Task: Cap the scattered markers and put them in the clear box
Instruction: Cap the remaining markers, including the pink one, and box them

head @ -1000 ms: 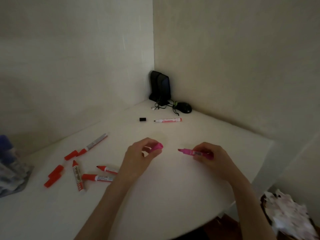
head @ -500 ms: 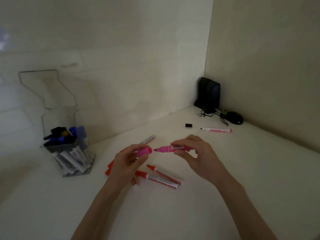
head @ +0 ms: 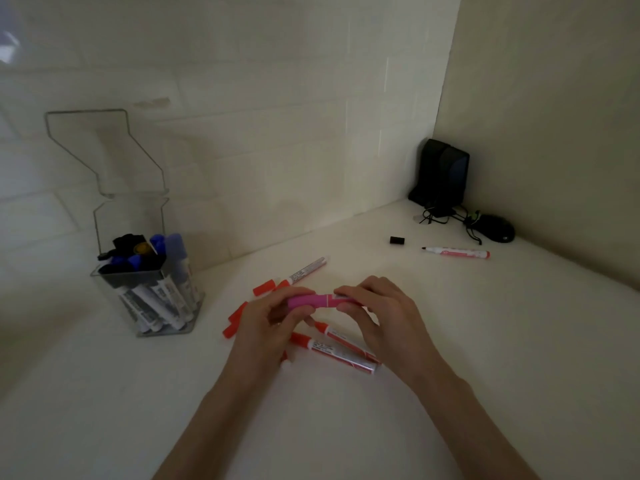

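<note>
My left hand [head: 268, 323] grips the pink cap [head: 306, 301], which now sits on the end of the pink marker [head: 337, 300] that my right hand [head: 377, 313] pinches by its barrel. Both hands hover above the white table [head: 485, 341]. Under them lie two uncapped red markers [head: 341, 349], with loose red caps [head: 232, 327] to the left and a capped red-and-grey marker [head: 306, 270] behind. The clear box [head: 149, 282], lid open, stands at the left holding several blue and black markers. A slim red marker [head: 457, 252] and a black cap [head: 397, 240] lie far right.
Black speakers [head: 441, 174] with tangled cables and a black mouse [head: 495, 228] fill the back right corner. Walls close the table at the back and right.
The hands came together: the pink cap, apart from the marker tip before, now sits on the marker. The camera swung left, bringing the clear box into view.
</note>
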A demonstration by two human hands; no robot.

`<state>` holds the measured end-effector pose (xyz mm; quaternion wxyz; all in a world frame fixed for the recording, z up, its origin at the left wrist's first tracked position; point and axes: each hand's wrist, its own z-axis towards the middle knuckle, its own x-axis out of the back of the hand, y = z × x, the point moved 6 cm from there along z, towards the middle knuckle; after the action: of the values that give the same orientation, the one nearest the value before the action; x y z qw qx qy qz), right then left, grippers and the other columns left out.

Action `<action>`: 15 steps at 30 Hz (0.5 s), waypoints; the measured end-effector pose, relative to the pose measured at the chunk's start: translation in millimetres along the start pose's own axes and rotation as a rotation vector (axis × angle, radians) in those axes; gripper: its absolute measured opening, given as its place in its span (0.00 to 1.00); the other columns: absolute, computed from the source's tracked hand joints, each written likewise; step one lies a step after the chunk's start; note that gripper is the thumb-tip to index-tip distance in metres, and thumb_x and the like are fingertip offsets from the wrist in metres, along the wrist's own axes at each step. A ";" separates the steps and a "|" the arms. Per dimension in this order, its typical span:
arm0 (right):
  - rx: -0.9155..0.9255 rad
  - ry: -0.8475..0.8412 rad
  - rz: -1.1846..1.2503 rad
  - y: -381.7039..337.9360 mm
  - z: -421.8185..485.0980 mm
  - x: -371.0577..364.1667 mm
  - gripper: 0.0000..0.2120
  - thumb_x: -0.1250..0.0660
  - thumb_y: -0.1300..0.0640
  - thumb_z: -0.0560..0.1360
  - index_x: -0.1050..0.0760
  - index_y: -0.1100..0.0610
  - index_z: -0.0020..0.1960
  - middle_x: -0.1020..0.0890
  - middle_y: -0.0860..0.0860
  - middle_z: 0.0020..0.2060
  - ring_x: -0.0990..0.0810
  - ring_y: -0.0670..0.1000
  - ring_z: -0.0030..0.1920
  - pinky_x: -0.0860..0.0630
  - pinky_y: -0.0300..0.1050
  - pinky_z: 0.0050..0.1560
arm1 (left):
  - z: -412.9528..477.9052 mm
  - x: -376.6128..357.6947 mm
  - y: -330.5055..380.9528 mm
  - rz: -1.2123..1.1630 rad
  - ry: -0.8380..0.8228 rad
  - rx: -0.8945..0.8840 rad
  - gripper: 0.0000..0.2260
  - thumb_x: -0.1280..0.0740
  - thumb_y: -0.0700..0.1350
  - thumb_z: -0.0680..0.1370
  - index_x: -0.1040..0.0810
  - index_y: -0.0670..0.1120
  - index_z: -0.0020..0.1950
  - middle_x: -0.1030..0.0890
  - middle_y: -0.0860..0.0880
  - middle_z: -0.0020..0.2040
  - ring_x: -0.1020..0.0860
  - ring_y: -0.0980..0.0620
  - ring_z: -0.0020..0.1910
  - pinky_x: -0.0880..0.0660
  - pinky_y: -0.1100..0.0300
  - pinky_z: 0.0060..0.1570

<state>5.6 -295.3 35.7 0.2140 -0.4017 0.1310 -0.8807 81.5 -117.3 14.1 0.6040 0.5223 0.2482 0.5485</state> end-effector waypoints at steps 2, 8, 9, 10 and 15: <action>0.007 0.019 0.002 -2.5 -1.6 -1.6 0.12 0.36 0.48 0.79 0.17 0.51 0.56 0.21 0.46 0.42 0.24 0.48 0.43 0.25 0.46 0.41 | -1.6 -4.6 -0.3 0.021 -0.011 0.000 0.12 0.29 0.36 0.78 0.15 0.53 0.55 0.14 0.58 0.49 0.14 0.55 0.46 0.18 0.62 0.45; -0.012 -0.027 0.049 -0.3 -6.5 -3.4 0.09 0.34 0.52 0.80 0.18 0.50 0.57 0.22 0.44 0.43 0.25 0.45 0.44 0.26 0.45 0.44 | -3.7 -7.3 4.0 0.054 -0.043 -0.020 0.11 0.29 0.38 0.79 0.15 0.51 0.56 0.14 0.60 0.50 0.15 0.57 0.51 0.18 0.59 0.54; -0.030 -0.049 0.084 1.8 -6.1 -5.3 0.09 0.34 0.52 0.80 0.19 0.49 0.58 0.22 0.42 0.43 0.26 0.44 0.44 0.26 0.45 0.45 | -3.4 -6.7 3.6 0.060 -0.055 -0.013 0.10 0.28 0.40 0.79 0.16 0.52 0.57 0.14 0.59 0.50 0.15 0.57 0.51 0.18 0.59 0.54; -0.047 -0.062 0.119 3.0 -5.1 -7.2 0.09 0.34 0.51 0.80 0.19 0.48 0.58 0.23 0.41 0.44 0.26 0.43 0.45 0.26 0.45 0.47 | -3.4 -5.8 4.6 0.056 -0.060 -0.008 0.08 0.28 0.42 0.79 0.16 0.52 0.57 0.14 0.58 0.50 0.15 0.56 0.51 0.18 0.58 0.53; -0.056 -0.003 0.226 -7.8 3.7 -4.7 0.13 0.34 0.46 0.78 0.19 0.47 0.59 0.20 0.37 0.45 0.23 0.42 0.47 0.25 0.48 0.50 | 0.9 7.0 23.3 -0.065 -0.007 -0.061 0.05 0.28 0.39 0.78 0.18 0.45 0.54 0.15 0.53 0.47 0.16 0.55 0.46 0.22 0.65 0.46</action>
<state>9.1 -286.4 38.2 0.3009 -0.3917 0.1997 -0.8463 74.8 -114.6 37.3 0.6380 0.4973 0.2460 0.5340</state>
